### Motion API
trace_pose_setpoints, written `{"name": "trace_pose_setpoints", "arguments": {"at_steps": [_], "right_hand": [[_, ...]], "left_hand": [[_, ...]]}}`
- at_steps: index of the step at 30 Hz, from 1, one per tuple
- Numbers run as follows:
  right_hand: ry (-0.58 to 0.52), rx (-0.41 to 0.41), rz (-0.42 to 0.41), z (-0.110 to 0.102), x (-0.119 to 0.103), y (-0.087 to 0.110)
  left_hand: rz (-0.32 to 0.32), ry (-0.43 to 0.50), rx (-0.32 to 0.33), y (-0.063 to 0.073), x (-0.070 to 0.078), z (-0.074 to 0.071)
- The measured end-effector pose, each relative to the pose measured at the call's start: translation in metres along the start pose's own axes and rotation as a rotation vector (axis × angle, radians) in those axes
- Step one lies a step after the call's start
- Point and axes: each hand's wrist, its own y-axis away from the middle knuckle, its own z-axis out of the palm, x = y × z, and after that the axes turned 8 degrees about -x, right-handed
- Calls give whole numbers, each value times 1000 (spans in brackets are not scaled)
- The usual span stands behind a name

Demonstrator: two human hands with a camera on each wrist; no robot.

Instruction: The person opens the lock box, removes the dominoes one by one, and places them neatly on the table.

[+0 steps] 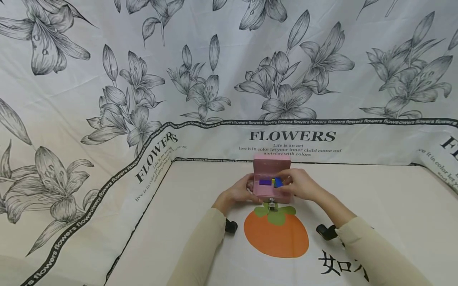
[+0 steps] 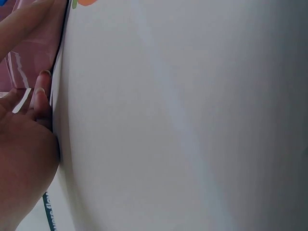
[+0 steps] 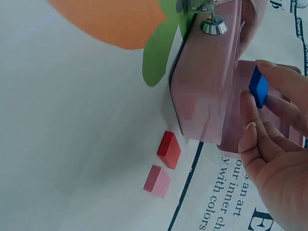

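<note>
A pink metal cash box (image 1: 272, 166) stands with its lid raised and its silver lock (image 3: 214, 25) on the near side. My left hand (image 1: 237, 190) grips the box's left side, the thumb at the front. Above the open box, my right hand (image 1: 304, 184) pinches a blue block (image 3: 259, 87) between thumb and fingers. In the head view, a purple block (image 1: 265, 182) and a small yellow piece (image 1: 273, 180) show within the box opening. The right fingers partly cover the interior, and the left wrist view shows only part of the left hand (image 2: 24, 159).
A red block (image 3: 169, 150) and a pink block (image 3: 157, 181) lie on the tablecloth to the right of the box. An orange persimmon print (image 1: 275, 234) is in front of it. Behind the box rises a flower-printed curtain (image 1: 214, 141).
</note>
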Motion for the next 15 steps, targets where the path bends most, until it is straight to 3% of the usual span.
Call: {"name": "trace_pose_setpoints", "arguments": {"at_steps": [15], "right_hand": [[45,7,6,-12,17,20]], "left_hand": [[-15,6,0,0,-1,-1]]}}
